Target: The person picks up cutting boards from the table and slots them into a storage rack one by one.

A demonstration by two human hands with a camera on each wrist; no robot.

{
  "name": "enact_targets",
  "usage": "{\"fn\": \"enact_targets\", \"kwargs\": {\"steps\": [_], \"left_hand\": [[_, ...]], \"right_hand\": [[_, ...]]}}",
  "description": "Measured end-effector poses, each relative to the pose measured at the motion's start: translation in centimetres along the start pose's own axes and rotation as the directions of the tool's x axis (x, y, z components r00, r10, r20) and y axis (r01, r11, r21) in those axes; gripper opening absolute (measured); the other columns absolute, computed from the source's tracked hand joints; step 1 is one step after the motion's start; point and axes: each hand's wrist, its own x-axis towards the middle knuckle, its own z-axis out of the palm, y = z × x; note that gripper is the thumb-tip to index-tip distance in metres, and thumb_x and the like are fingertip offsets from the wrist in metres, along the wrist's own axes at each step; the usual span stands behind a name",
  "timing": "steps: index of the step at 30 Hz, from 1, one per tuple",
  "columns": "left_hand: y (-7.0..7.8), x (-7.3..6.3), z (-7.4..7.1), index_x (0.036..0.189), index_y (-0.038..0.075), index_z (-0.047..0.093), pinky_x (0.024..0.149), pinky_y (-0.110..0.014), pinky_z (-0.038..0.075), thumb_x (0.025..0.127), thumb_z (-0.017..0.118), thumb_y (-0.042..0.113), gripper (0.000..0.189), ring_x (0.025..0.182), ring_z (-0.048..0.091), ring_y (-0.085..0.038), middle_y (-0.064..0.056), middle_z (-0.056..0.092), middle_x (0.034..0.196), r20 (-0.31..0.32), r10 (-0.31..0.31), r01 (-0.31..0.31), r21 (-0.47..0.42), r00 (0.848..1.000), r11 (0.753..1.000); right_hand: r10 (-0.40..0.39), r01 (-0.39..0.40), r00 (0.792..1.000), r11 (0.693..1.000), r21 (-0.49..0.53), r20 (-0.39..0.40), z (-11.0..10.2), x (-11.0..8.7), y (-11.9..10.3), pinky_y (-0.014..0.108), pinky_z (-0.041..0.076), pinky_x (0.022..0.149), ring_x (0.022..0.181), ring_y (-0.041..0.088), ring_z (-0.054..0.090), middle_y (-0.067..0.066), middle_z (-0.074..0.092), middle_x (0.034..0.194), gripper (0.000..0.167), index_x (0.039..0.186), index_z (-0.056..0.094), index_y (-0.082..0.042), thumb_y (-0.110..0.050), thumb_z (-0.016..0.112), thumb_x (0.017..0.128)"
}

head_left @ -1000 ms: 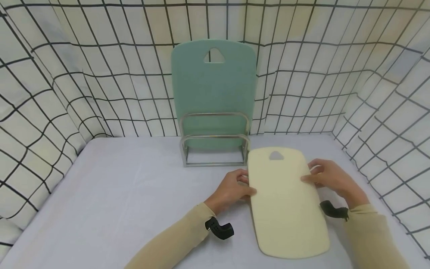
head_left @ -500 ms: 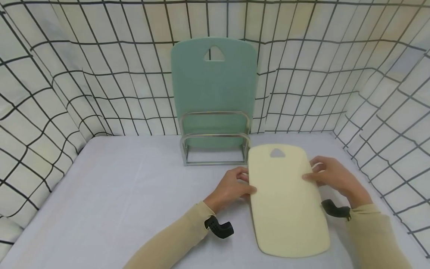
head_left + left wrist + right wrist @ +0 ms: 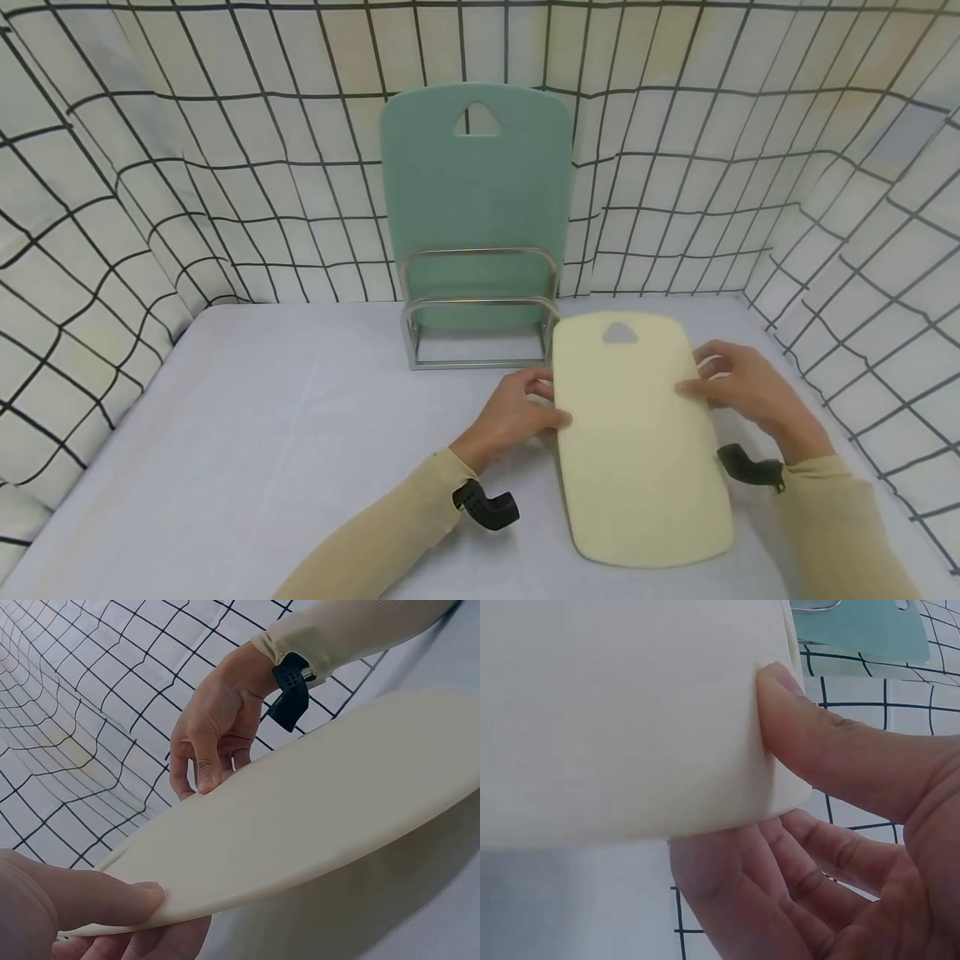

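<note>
Both hands hold a cream cutting board [image 3: 637,450] with a small cut-out near its far end. The left hand [image 3: 517,417] pinches its left edge, thumb on the top face and fingers underneath. On the opposite edge the right hand [image 3: 746,392] has the same kind of grip, its thumb [image 3: 810,727] pressed on the face. In the left wrist view the board's near edge is raised over the white surface, with a shadow below. A green cutting board [image 3: 476,183] stands upright in a metal rack [image 3: 480,364] beyond the hands.
A white cloth [image 3: 225,467] covers the table. White walls with a black grid pattern [image 3: 300,167] enclose the back and both sides. The rack's right front corner lies close to the cream board's far left corner. Each wrist wears a black camera mount [image 3: 487,507].
The cream board has shifted slightly away from the person, its far end a bit higher in the head view. Both hands moved along with it, keeping their grips. The green board and rack stayed put.
</note>
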Motion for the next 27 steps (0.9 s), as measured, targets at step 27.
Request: {"fn": "enact_targets", "kwargs": {"steps": [27], "left_hand": [[1.8, -0.6, -1.1, 0.132, 0.009, 0.061, 0.076, -0.035, 0.065, 0.083, 0.078, 0.002, 0.052, 0.077, 0.074, -0.014, -0.012, 0.069, 0.120, 0.000, 0.048, -0.048, 0.026, 0.999, 0.999]], "right_hand": [[0.032, -0.032, 0.997, 0.999, 0.004, -0.070, -0.4, -1.0, -1.7, 0.046, 0.059, 0.083, 0.095, 0.027, 0.070, 0.029, 0.064, 0.126, 0.077, 0.140, 0.050, -0.001, -0.049, 0.079, 0.088]]}}
